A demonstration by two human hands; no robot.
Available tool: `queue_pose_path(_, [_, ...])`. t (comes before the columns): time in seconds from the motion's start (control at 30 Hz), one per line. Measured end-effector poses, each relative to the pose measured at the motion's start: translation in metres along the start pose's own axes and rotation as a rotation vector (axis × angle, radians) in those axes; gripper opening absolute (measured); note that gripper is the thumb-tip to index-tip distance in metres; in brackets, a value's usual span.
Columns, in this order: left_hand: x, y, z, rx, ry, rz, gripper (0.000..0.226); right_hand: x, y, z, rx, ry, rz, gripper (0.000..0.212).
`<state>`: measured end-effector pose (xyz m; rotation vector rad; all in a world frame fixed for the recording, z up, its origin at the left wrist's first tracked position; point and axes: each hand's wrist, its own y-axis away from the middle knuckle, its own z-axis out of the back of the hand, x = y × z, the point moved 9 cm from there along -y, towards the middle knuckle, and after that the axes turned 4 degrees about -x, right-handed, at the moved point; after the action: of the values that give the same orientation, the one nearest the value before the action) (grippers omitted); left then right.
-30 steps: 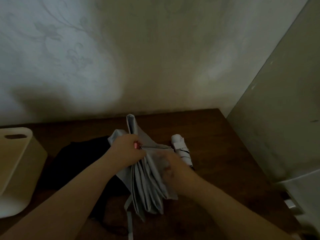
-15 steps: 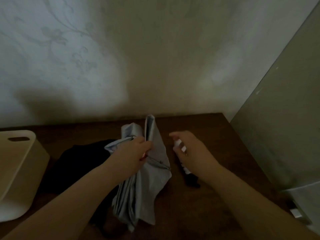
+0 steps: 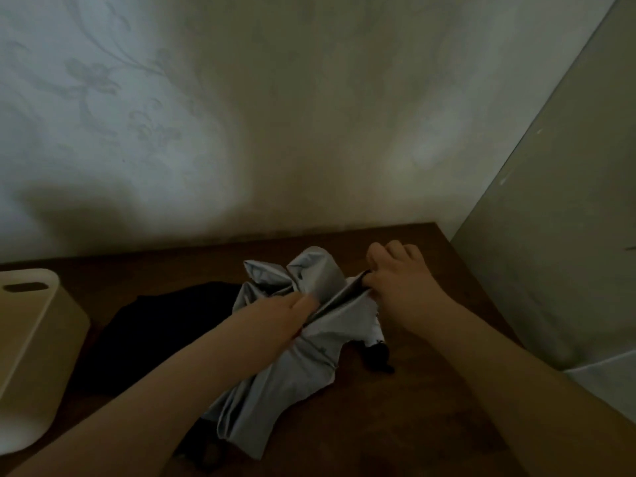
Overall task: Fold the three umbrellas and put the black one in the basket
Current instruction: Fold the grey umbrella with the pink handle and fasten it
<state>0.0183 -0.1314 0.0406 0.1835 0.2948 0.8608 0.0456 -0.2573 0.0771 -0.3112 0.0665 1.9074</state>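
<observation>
A pale grey umbrella [image 3: 292, 366] lies loosely bunched on the dark wooden table [image 3: 395, 425], its folds spread toward me. My left hand [image 3: 285, 315] grips the canopy near its middle. My right hand [image 3: 399, 280] pinches one fold at its far right edge and holds it taut. A black umbrella [image 3: 161, 332] lies crumpled to the left, partly under the grey one. A small dark piece [image 3: 377, 356], perhaps a handle, shows just right of the grey cloth. The third umbrella is hidden.
A cream plastic basket [image 3: 38, 342] with a handle slot stands at the table's left edge. A patterned wall runs along the back of the table. A grey-green panel [image 3: 550, 235] closes off the right side, with something white [image 3: 612, 376] at its foot.
My right hand left the spot beside the white umbrella and took hold of a grey fold, pulling it right. The grey canopy has spread out and now covers the white umbrella.
</observation>
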Motion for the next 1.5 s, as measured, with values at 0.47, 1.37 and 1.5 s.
queue_pose_path(0.47, [0.023, -0.020, 0.003, -0.047, -0.112, 0.089, 0.049, 0.001, 0.031, -0.017, 0.327, -0.185, -0.014, 0.026])
queue_pose_path(1.37, [0.028, -0.022, 0.007, -0.126, 0.001, 0.154, 0.038, -0.033, 0.062, -0.009, -0.043, -0.654, -0.352, 0.006])
queue_pose_path(1.5, [0.027, -0.023, 0.006, -0.120, -0.057, 0.156, 0.037, -0.019, 0.058, -0.012, 0.030, -0.595, -0.243, 0.008])
